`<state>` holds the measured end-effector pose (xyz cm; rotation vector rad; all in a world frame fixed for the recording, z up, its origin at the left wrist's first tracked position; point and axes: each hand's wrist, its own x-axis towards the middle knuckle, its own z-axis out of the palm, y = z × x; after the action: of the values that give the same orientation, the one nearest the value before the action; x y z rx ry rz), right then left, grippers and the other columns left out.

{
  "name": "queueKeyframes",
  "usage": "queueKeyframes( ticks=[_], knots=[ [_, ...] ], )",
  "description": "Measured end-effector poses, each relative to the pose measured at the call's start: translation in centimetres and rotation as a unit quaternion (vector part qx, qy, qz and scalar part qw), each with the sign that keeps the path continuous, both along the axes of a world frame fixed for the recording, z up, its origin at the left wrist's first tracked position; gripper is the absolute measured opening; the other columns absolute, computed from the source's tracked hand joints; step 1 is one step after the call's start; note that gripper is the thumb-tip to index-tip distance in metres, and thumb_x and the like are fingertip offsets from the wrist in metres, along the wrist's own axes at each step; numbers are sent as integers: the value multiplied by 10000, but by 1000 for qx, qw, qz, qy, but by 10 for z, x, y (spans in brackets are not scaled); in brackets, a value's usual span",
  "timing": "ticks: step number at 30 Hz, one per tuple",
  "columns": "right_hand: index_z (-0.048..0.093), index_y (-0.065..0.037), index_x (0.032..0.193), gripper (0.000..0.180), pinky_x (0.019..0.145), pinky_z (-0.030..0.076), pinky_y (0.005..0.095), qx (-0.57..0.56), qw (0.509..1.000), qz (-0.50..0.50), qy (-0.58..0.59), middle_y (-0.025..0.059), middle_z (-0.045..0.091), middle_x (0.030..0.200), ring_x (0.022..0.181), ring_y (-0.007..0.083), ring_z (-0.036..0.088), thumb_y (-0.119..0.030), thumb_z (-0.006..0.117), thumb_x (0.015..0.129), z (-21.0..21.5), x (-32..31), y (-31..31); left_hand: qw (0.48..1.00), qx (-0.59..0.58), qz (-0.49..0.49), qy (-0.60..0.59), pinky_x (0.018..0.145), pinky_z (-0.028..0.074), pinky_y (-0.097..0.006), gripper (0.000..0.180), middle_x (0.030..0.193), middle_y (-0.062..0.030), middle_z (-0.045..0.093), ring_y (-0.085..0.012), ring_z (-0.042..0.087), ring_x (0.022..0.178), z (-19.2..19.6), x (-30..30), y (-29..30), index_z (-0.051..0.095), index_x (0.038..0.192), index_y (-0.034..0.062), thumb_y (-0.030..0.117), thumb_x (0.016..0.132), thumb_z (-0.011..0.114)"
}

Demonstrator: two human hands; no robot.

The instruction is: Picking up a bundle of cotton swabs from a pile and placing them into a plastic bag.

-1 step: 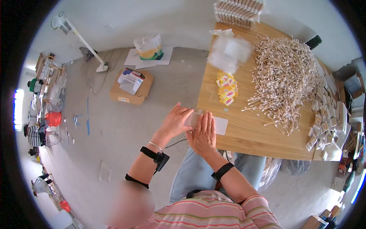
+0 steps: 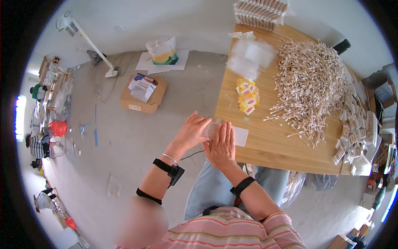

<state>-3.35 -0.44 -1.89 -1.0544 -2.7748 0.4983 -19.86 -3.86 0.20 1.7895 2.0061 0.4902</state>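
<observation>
At the table's near left corner, a small clear packet of cotton swabs (image 2: 213,130) lies between my hands, partly covered by them. My left hand (image 2: 190,132) is closed at its left edge, thumb and fingers gripping that side. Flat over its right part rests my right hand (image 2: 222,144), fingers stretched out and close together. A white card (image 2: 240,136) sticks out to the right from beneath my right hand. Yellow-and-white printed labels (image 2: 248,96) lie in a loose pile beyond it. A large heap of loose cotton swabs (image 2: 311,87) spreads over the table's right half.
The wooden table (image 2: 286,155) also bears clear plastic bags (image 2: 251,56), stacked swab packs (image 2: 261,12) at the back and several small filled packets (image 2: 352,130) at the right. On the floor to the left stand a cardboard box (image 2: 139,103) and a white-and-green bag (image 2: 162,52).
</observation>
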Motion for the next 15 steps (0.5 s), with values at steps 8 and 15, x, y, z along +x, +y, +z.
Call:
queueKeyframes(
  ticks=[8,15],
  knots=[
    [166,138,1432,905,1182,46,501,-35,999,-8,39,328,138,1520,1444,443,75,-514,497,898,-1,-8,-3,998,11,56,-19,1101,319,-444,740,1233,-138,581,-328,485,1220,-14,-12,-6,530,1280,26,331,673,823],
    [92,147,1434,941,1175,48,515,-55,996,-12,70,361,105,1509,1436,470,57,-474,545,890,0,-21,-10,859,-35,298,-414,840,501,-324,572,1077,-159,670,-214,630,989,-37,-22,-21,556,1219,-86,322,852,718]
  ],
)
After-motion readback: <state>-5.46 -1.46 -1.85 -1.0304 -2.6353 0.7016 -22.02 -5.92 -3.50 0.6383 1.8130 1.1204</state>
